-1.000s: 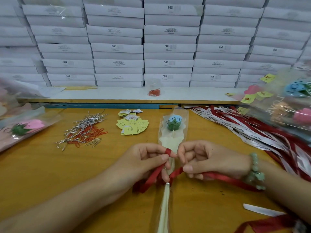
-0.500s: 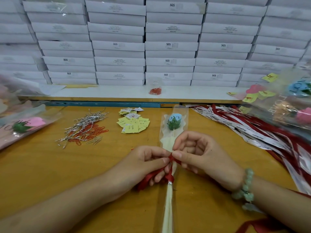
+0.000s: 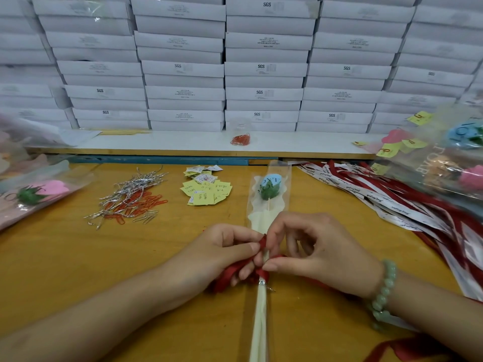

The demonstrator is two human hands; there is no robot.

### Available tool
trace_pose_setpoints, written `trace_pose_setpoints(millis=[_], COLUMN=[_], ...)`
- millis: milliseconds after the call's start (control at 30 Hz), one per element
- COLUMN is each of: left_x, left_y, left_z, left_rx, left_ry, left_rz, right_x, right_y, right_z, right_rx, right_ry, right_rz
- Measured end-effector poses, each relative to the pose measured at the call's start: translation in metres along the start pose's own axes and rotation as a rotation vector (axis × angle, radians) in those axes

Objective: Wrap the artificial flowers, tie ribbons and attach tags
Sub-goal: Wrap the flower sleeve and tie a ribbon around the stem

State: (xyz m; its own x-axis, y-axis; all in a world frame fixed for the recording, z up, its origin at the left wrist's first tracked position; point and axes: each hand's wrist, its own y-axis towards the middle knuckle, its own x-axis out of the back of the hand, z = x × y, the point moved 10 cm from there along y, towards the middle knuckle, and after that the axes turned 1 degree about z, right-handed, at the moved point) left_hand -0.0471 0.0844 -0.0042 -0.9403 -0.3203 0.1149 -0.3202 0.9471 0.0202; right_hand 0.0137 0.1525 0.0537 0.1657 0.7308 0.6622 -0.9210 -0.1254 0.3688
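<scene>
Head view: looks down on a wooden worktop [image 3: 78, 270], with both forearms entering from the lower edge.
Flower: a blue artificial flower [image 3: 269, 188] in a clear sleeve lies at frame centre, head toward the top and its pale stem running down to the bottom edge.
Ribbon: a red ribbon [image 3: 230, 273] crosses the stem at lower centre, just above a small silver tie [image 3: 262, 282].
Left hand: the left hand [image 3: 224, 253] pinches the ribbon against the stem, thumb and fingertips curled on it.
Right hand: the right hand [image 3: 313, 249] pinches the ribbon from the other side with thumb and forefinger; a green bead bracelet [image 3: 384, 291] is on its wrist.
Tags: yellow tags [image 3: 206, 190] lie heaped just left of the flower head.
Clips: silver ties and red paper clips [image 3: 130, 197] are piled at centre left.
Spare ribbons: red and white ribbons [image 3: 392, 202] are spread at right.
Wrapped flowers: blurred bundles lie at the left edge [image 3: 39, 192] and the right edge [image 3: 449, 163].
Background: stacked white boxes [image 3: 264, 69] fill the top of the frame.
</scene>
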Motion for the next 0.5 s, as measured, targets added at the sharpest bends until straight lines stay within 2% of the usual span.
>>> trace_pose_setpoints(millis=[133,300,500], left_x=[0.000,-0.003,-0.004], left_y=[0.000,-0.002,-0.003], left_z=[0.002,-0.005,-0.007], left_rx=[0.001,-0.025,-0.018], left_ry=[-0.006,0.022,-0.019], left_rz=[-0.003,-0.002,-0.015], right_x=[-0.007,-0.008,-0.012], right_y=[0.002,0.004,0.001], right_z=[-0.008,-0.019,-0.021], right_rx=[-0.089,-0.240,-0.319], right_ry=[0.220,0.610,0.884], right_rz=[0.048,0.023,-0.038])
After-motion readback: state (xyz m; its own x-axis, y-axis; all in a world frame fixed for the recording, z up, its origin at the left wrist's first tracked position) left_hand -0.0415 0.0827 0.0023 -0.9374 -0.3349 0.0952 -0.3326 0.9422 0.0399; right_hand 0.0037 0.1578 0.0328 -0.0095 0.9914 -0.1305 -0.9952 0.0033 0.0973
